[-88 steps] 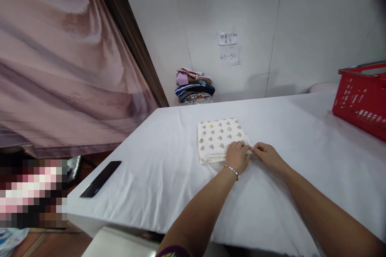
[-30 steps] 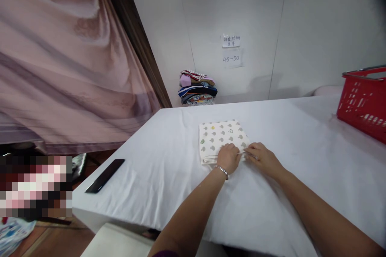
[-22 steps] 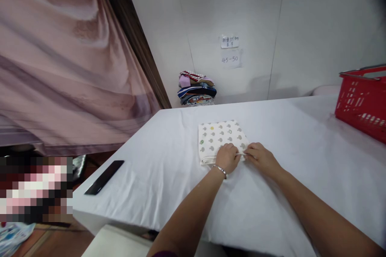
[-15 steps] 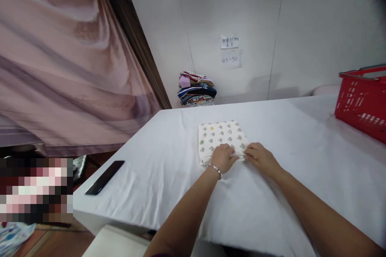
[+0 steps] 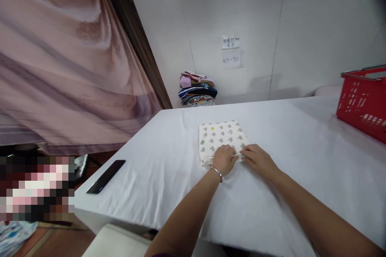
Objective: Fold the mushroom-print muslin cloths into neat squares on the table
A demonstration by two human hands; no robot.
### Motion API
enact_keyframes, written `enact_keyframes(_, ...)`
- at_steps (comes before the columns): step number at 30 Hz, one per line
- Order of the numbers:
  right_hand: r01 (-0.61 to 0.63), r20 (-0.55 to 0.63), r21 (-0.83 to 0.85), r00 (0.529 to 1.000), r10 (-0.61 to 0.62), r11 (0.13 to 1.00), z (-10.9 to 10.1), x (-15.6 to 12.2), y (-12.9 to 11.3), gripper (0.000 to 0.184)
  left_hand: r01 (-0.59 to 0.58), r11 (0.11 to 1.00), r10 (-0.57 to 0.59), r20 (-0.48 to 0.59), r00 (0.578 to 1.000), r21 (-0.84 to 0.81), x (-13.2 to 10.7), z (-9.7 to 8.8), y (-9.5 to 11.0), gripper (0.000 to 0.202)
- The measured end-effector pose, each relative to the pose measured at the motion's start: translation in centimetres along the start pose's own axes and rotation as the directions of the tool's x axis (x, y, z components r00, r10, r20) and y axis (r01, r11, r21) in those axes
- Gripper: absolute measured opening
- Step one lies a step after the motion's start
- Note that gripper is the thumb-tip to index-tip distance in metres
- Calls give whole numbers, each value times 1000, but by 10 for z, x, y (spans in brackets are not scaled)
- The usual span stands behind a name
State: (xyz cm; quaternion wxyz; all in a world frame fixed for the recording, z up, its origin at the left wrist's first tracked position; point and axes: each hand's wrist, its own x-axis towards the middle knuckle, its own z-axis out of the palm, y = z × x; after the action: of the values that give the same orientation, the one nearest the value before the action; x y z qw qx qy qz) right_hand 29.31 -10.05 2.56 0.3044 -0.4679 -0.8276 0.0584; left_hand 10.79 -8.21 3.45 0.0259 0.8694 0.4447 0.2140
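Note:
A white cloth [image 5: 221, 134] with a grey print and a few coloured motifs lies folded into a thick square on the table. My left hand [image 5: 223, 160], with a silver bracelet at the wrist, grips the near edge of the cloth, its fingers on top and thumb at the side. Close by on the right, my right hand [image 5: 257, 160] pinches the same edge near the cloth's front right corner. The folded layers show along the near side, left of my left hand. My fingers partly cover the middle of that edge.
A white sheet covers the table [image 5: 150, 168]. A dark flat object [image 5: 106, 176] lies near its left edge. At the right stands a red basket [image 5: 362, 102]. Folded clothes [image 5: 197, 90] are stacked at the wall, below paper signs [image 5: 230, 59]. A pink curtain [image 5: 69, 56] hangs at left.
My right hand has slid slightly left along the cloth's near edge, closer to my left hand. The cloth stays in place, and my left hand keeps its grip.

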Motion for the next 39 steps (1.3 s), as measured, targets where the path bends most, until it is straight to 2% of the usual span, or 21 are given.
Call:
enact_keyframes(8, -19, -21, 1, 1000, 19, 1000, 7, 0, 6, 18, -14, 1000, 14, -7, 1000, -10, -1, 1, -1, 10)
enact_keyframes(13, -29, -27, 17, 999, 30, 999, 6, 0, 3, 17, 4, 1000, -4, -25, 1000, -1, -10, -6, -15, 20)
enact_keyframes(19, -36, -18, 12, 999, 36, 999, 4, 0, 0, 17, 37, 999, -37, 4, 999, -4, -18, -15, -23, 14)
enact_keyframes(39, -49, 35, 1, 998, 49, 999, 2, 0, -2, 22, -25, 1000, 26, -132, 991, 10, -22, -2, -26, 12)
